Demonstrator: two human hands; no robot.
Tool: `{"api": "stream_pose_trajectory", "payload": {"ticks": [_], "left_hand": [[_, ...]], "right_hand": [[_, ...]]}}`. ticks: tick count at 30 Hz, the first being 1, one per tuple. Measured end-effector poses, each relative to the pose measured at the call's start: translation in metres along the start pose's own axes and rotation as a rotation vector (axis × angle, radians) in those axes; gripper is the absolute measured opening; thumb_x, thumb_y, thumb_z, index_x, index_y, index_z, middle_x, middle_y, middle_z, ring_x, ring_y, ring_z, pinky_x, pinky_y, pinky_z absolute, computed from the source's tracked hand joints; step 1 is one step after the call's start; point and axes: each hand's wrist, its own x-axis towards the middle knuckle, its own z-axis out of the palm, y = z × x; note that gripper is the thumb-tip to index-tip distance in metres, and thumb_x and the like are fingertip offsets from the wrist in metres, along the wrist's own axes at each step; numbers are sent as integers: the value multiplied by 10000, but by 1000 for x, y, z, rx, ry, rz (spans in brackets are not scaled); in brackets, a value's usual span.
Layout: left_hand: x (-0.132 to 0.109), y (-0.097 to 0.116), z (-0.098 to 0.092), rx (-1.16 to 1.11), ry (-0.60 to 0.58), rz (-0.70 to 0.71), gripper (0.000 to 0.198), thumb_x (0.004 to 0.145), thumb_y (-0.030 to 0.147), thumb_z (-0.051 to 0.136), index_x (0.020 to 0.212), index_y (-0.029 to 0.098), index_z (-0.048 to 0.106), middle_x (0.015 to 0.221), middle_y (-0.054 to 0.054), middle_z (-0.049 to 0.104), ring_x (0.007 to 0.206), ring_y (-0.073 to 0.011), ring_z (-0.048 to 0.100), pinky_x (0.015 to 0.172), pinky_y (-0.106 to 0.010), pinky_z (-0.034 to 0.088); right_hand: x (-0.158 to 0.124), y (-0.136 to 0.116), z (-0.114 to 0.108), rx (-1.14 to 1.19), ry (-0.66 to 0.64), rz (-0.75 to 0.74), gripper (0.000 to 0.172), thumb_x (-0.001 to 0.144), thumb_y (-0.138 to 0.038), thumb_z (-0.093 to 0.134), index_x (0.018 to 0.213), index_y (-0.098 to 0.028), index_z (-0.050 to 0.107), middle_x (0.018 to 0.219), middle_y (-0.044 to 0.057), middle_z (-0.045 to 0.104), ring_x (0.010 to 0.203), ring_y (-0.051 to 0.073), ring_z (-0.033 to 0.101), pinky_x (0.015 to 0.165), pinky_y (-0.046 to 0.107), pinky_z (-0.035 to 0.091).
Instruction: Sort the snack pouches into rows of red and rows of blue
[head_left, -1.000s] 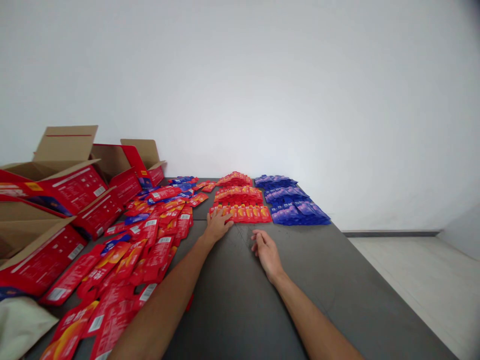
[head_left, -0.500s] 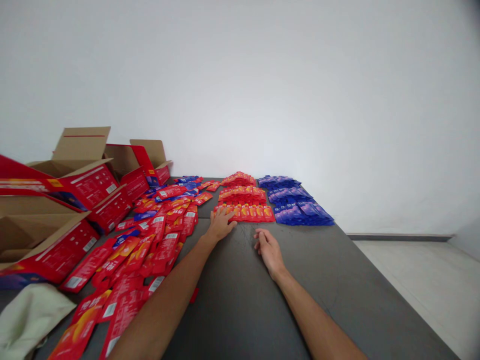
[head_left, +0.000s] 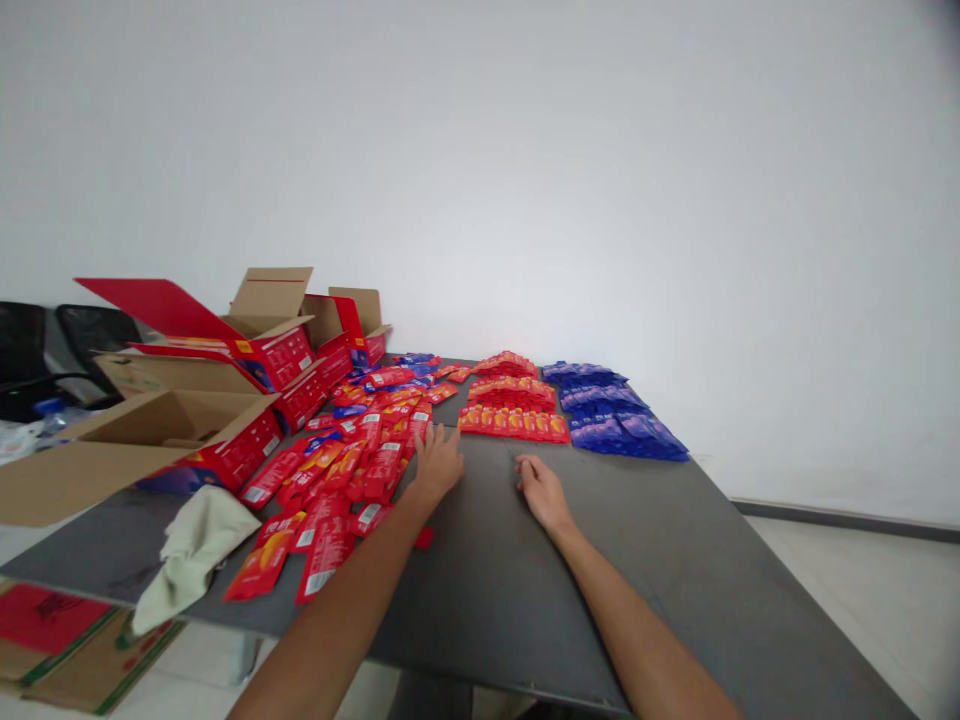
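My left hand (head_left: 439, 462) reaches toward the right edge of a loose heap of red packets (head_left: 382, 465), its fingers spread and nothing visible in them. Whether its fingertips touch a packet I cannot tell. Over the dark tabletop, my right hand (head_left: 541, 490) has its fingers curled in; what they hold, if anything, is hidden. Just beyond both hands lies a front row of red-and-orange packets (head_left: 514, 424), overlapping side by side. Two more red rows (head_left: 512, 393) are piled behind it. To their right are rows of blue-purple packets (head_left: 626, 430).
Open red cardboard boxes (head_left: 240, 440) stand along the left of the dark table (head_left: 637, 560). A pale cloth (head_left: 195, 545) hangs over the near left edge. Black chairs (head_left: 97, 335) are beyond the boxes, and flattened cartons (head_left: 90, 660) lie below the table. A white wall rises behind.
My left hand has moved from the front red row back toward the loose heap. The view has shifted left, showing more boxes and the chairs. My right hand stays nearly in place.
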Motion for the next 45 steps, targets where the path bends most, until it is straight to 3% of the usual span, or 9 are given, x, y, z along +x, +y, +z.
{"api": "stream_pose_trajectory", "payload": {"ticks": [5,10,14,19,22,27,32,38,45], "left_hand": [[-15,-26,-19,91,72,-203,620,822,388,548,1404,191,461,1528,-194,315,1434,-456,107,1086,-693,12],[-17,-36,-18,66,-55,-357,611,850,476,493,1410,234,456,1540,-185,298,1405,-506,144,1006,-769,91],[-18,-30,-13,71,-77,-346,507,878,364,444,1319,134,542,1465,-265,364,1352,-519,256,971,-766,169],[-18,-8,-5,68,-82,-215,415,814,190,498,1217,119,567,1270,-243,530,1154,-379,531,915,-543,424],[-18,11,0,6,-115,-145,393,783,127,516,1174,115,557,1177,-198,586,1060,-285,599,868,-393,469],[-14,39,-3,-182,-76,-53,267,855,113,406,1021,136,615,1031,-150,662,974,-231,638,847,-328,457],[0,50,0,-579,-62,43,187,827,195,492,818,171,677,845,-62,717,812,-173,658,731,-269,470],[3,59,24,-1154,-179,-77,144,763,246,598,818,141,678,783,-45,726,671,-139,662,592,-224,494],[0,48,20,-1347,-472,-226,296,669,324,738,873,129,651,732,-39,700,584,-135,643,564,-270,543]], "right_hand": [[-2,5,4,-29,9,-16,419,862,-515,417,1018,-211,659,910,43,681,709,190,598,688,315,449],[-1,8,4,-27,9,-22,408,860,-507,416,999,-215,664,882,36,683,679,188,597,684,318,454],[3,8,3,-5,17,-6,406,845,-511,430,978,-212,669,817,20,678,632,179,584,661,310,447],[6,8,2,4,7,17,396,833,-502,447,979,-212,673,815,19,678,621,174,580,654,306,447],[7,9,2,-12,0,3,379,837,-480,451,981,-213,678,832,26,679,656,179,589,663,305,453],[7,11,0,-54,21,-54,356,837,-448,466,991,-214,687,817,26,677,674,186,589,671,310,460],[5,5,-2,-13,51,-63,397,817,-457,527,1087,-205,672,862,28,683,712,180,582,705,307,468],[7,2,-4,178,36,37,413,793,-548,578,981,-192,668,679,-1,630,594,151,528,570,261,422],[11,7,-8,429,110,121,425,753,-589,631,871,-182,607,645,-1,614,550,131,520,546,256,416]]}}
